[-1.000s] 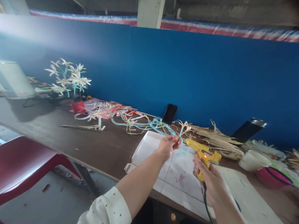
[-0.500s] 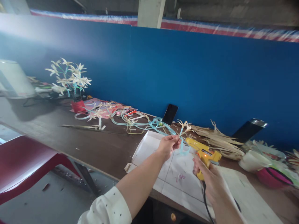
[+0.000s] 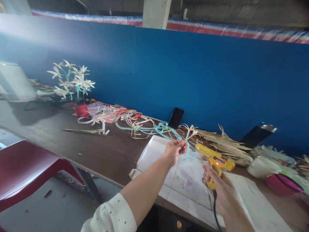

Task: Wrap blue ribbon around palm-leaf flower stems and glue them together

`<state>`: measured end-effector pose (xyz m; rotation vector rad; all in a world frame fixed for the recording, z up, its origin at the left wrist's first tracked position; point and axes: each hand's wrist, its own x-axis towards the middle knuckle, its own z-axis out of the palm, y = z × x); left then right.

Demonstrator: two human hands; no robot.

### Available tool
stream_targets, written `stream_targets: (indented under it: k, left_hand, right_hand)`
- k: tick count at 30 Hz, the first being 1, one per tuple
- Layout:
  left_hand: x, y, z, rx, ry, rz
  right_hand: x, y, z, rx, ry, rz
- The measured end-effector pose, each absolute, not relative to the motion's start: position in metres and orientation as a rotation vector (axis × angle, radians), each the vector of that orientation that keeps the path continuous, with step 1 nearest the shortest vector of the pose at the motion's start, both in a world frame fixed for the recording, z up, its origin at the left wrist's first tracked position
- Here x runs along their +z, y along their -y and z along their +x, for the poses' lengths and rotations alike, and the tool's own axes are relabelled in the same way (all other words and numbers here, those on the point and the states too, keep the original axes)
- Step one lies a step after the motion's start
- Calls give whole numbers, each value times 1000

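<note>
Between the fingertips of my left hand (image 3: 174,151) is the stem of a pale dried-leaf flower (image 3: 189,131), pinched upright. Light blue ribbon (image 3: 191,157) loops down from that stem. My right hand (image 3: 218,183) is wrapped round the handle of a yellow glue gun (image 3: 212,158), its orange light lit. The gun's nozzle points left toward the flower and stands a little apart from it. A black cord runs down from the handle. Below both hands lies a white cardboard box lid (image 3: 166,193) with pink handwriting.
A red pot (image 3: 81,110) holds finished white flowers at the left. Behind my hands are a black phone (image 3: 176,118) and dried husks (image 3: 222,143). A dark tumbler (image 3: 259,133), white cup (image 3: 262,167) and pink pouch (image 3: 281,184) are at the right. A red chair (image 3: 26,170) stands left.
My right hand has moved the glue gun slightly right and down, away from the flower. My left hand with the flower has stayed almost still.
</note>
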<state>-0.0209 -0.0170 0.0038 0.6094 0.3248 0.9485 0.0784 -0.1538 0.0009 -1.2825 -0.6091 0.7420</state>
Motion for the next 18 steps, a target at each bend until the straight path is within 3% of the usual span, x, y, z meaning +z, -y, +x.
stream_targets:
  k: [11,18]
  left_hand:
    - [3,17,-21,944,-346,610]
    - [0,17,-20,939,-370,620]
  right_hand:
    - [3,189,138,885,82,-905]
    - [12,212,181,845,-159,-983]
